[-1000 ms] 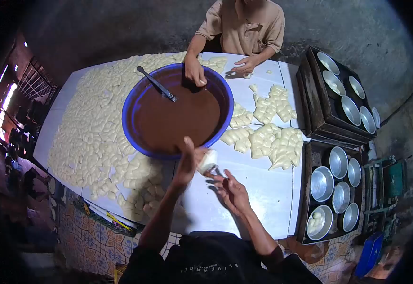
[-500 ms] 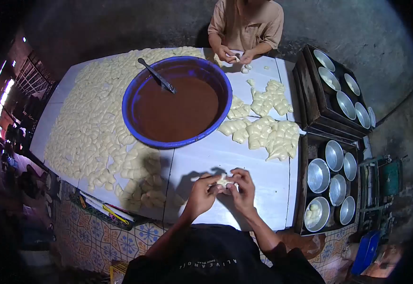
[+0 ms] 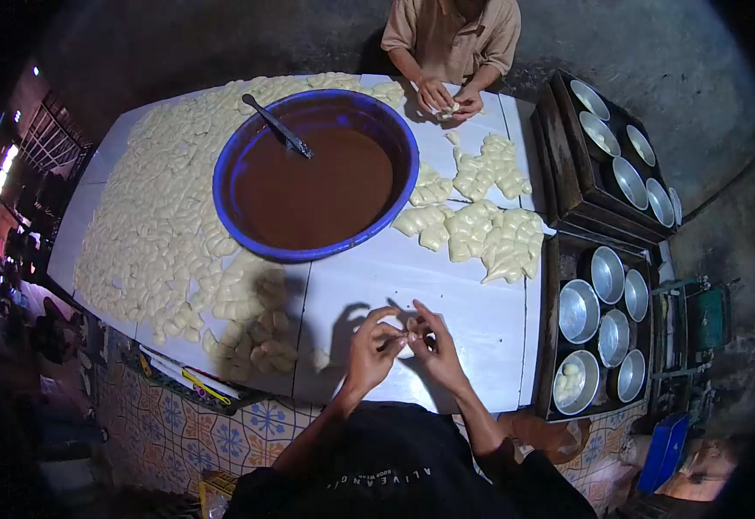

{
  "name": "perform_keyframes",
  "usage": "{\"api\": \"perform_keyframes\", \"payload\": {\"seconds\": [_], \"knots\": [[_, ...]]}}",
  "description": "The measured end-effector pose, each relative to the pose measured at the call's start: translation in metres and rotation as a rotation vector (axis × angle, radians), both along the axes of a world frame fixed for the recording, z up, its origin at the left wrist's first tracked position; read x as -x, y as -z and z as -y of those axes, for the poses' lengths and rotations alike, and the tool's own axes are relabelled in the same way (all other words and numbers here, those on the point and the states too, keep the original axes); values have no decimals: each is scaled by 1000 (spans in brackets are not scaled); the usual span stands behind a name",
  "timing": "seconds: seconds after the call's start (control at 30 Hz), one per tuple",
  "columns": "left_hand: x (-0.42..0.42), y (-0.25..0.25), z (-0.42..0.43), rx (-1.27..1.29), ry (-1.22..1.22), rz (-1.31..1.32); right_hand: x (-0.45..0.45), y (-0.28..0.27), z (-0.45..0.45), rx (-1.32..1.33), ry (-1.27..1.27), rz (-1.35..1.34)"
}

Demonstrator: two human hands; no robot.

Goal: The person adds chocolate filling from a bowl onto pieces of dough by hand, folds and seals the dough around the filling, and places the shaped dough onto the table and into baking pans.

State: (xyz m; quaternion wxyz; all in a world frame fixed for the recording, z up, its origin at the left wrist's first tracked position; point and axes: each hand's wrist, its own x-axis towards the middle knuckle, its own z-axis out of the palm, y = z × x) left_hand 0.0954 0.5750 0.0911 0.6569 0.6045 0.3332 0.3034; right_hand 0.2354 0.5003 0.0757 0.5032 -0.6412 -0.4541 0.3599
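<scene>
My left hand (image 3: 372, 353) and my right hand (image 3: 434, 353) meet above the near part of the white table. Their thumbs and fingertips pinch a small piece of pale dough (image 3: 405, 352) between them, mostly covered by the fingers. My right index finger is raised. To the left lie cut dough pieces (image 3: 252, 346), and one loose lump (image 3: 320, 359) sits beside my left hand. Beyond my hands stands a wide blue basin (image 3: 308, 254) of brown filling (image 3: 317, 195) with a dark-handled spatula (image 3: 278, 127) in it.
Many dough pieces (image 3: 148, 208) cover the left of the table (image 3: 377, 294); more dough sheets (image 3: 490, 233) lie right of the basin. Round metal tins (image 3: 607, 275) fill wooden crates at the right, one tin (image 3: 575, 406) holding dough balls. Across the table a co-worker's hands (image 3: 451, 99) handle dough.
The dough between my fingers is more covered now, and my right index finger has lifted. The co-worker's hands have shifted. The whole view has moved slightly.
</scene>
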Motion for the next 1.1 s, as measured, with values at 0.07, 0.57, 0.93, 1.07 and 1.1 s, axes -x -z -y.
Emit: {"api": "perform_keyframes", "payload": {"seconds": [0.07, 0.57, 0.93, 1.07, 1.1], "knots": [[3, -13, -1, 76, 67, 138, -17, 5, 3, 240, -313, -527], [104, 23, -36, 168, -849, 267, -48, 48, -26, 141, -119, 231], [132, 15, -23, 92, -940, 142, 127, 51, -63, -137, -797, 640], [124, 9, -6, 8, -792, 128, 102, 28, -65, -266, -553, 19], [117, 7, -2, 1, -766, 127, 87, -2, -57, -45, -495, -115]]}}
